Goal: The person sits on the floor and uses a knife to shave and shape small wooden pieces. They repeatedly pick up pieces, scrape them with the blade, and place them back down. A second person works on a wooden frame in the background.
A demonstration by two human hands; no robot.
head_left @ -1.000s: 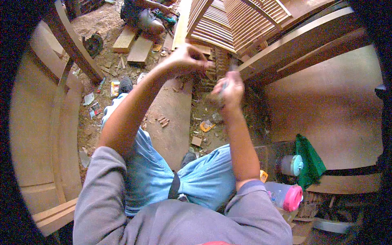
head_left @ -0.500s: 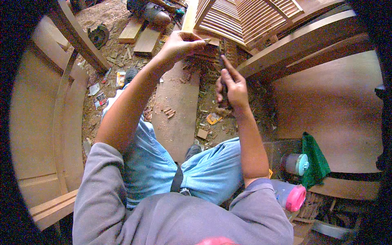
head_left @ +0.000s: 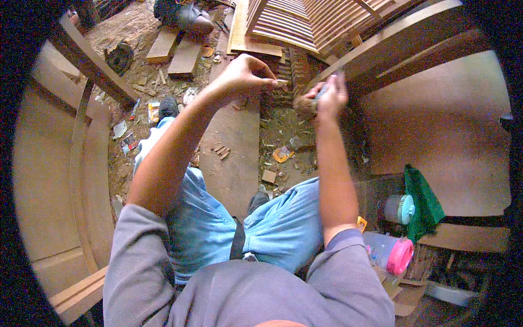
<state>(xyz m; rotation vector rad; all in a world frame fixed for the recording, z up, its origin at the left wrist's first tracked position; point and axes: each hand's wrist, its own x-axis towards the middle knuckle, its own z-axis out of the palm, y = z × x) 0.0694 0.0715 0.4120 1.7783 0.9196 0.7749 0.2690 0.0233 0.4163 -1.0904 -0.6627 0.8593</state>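
My left hand [head_left: 248, 76] is closed in a pinch on a small pale wood piece [head_left: 281, 82], its tip showing past the thumb and finger. It hovers above the wooden plank [head_left: 231, 128] that runs between my legs. Across from it, my right hand [head_left: 332, 98] is smeared by motion. The fingers are wrapped round a hand tool with a tan, rounded end [head_left: 305, 106]; blur hides its exact kind. Several small wood strips [head_left: 222, 151] lie loose on the plank.
A slatted wooden shutter [head_left: 313, 24] and a long beam [head_left: 392, 41] stand ahead at right. Wooden panels [head_left: 54, 163] flank me. Two wood blocks [head_left: 185, 62] lie near another person's leg [head_left: 199, 23]. A pink-lidded plastic jar [head_left: 399, 256] and green cloth [head_left: 422, 204] are at right.
My right hand has moved right and away from the left, turning the tool so its tan end now points left. My left hand has lowered a little, still pinching the wood piece.
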